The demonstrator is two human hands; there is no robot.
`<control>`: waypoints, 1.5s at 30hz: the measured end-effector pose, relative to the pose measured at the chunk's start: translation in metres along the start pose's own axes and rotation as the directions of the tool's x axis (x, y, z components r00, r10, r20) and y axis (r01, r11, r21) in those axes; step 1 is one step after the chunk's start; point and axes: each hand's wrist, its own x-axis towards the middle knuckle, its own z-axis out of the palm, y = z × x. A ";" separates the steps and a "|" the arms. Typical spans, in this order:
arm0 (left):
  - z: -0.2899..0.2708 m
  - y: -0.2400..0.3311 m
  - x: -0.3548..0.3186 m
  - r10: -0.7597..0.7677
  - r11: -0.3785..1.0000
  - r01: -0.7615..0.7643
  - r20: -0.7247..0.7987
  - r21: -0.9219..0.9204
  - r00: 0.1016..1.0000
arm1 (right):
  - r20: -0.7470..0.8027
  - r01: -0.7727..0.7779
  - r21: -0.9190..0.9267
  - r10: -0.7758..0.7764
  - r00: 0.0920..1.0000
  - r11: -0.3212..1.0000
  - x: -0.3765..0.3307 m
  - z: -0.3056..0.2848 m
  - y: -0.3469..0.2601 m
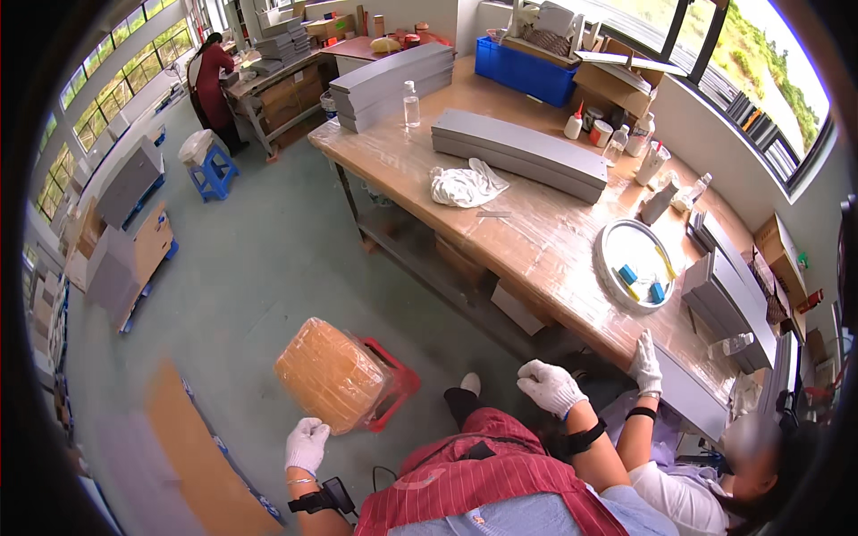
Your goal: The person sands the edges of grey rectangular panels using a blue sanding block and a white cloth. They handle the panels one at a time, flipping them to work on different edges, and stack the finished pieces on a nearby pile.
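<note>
Both my hands wear white knitted gloves. My left hand [308, 444] hangs in the air at the lower left, its fingers curled in and nothing visible in it. Beyond it stands a red plastic stool [398, 386] with a tan seat pad [332, 373] wrapped in clear film. My right hand [550, 388] is raised in front of me, short of the table's near edge, fingers bent together with nothing showing between them. On the table [545, 241], nearest to me, lies a round white tray [605, 279] holding blue blocks and yellow-handled tools.
At my right a co-worker's gloved hand [645, 364] rests by a grey panel [686, 389]. Stacked grey boards [518, 147], a crumpled white cloth [465, 185], bottles and a blue crate [525, 71] occupy the table. Another person [213, 89] stands far left beside a blue stool [213, 171].
</note>
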 end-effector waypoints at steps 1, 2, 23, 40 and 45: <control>0.007 0.022 0.022 -0.011 1.000 0.010 0.062 0.023 0.998 | -0.008 0.023 -0.048 -0.023 1.000 0.999 0.031 -0.017 -0.005; 0.012 0.050 0.041 -0.033 0.999 0.028 0.129 0.044 0.991 | -0.023 0.055 -0.046 -0.056 0.998 0.997 0.058 -0.034 -0.012; 0.159 0.525 0.453 0.831 0.219 -0.964 0.546 -0.152 0.103 | -0.187 -0.123 -0.518 0.028 0.982 0.847 0.417 -0.091 -0.041; 0.101 0.565 0.658 0.619 0.300 -0.910 0.667 0.287 0.414 | -0.577 -0.475 0.089 0.434 0.692 0.876 0.443 -0.092 -0.038; 0.096 0.607 0.647 0.700 0.608 -0.792 0.501 -0.046 0.509 | -0.823 -0.181 0.152 0.226 0.521 0.972 0.524 -0.187 -0.098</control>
